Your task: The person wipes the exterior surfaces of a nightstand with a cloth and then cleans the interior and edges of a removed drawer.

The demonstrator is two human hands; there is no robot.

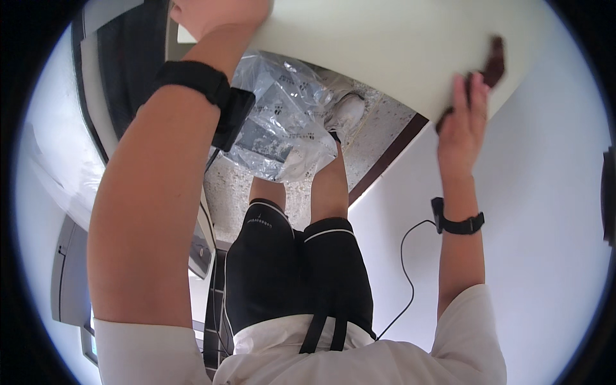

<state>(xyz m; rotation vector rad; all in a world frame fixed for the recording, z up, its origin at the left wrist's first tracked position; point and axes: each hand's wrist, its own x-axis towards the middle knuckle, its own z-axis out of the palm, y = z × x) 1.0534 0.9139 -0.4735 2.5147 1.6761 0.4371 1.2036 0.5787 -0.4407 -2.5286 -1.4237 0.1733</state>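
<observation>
At the top left my left hand is beside the edge of a pale cream panel. The picture's upper edge cuts it off, so most of its fingers are hidden. On the right my right hand lies over a long, dark brown object against the panel. Its fingers press on this object, which sticks out above and below them. Motion blurs it, and I cannot make out its kind. A clear, crinkled plastic bag with small dark prints hangs next to my left forearm, in front of my lower legs.
A pale wall stands to the right, with a dark brown skirting strip along a speckled floor. Thin black cables run from both wrist straps. At the left are a dark glossy panel and a grey device.
</observation>
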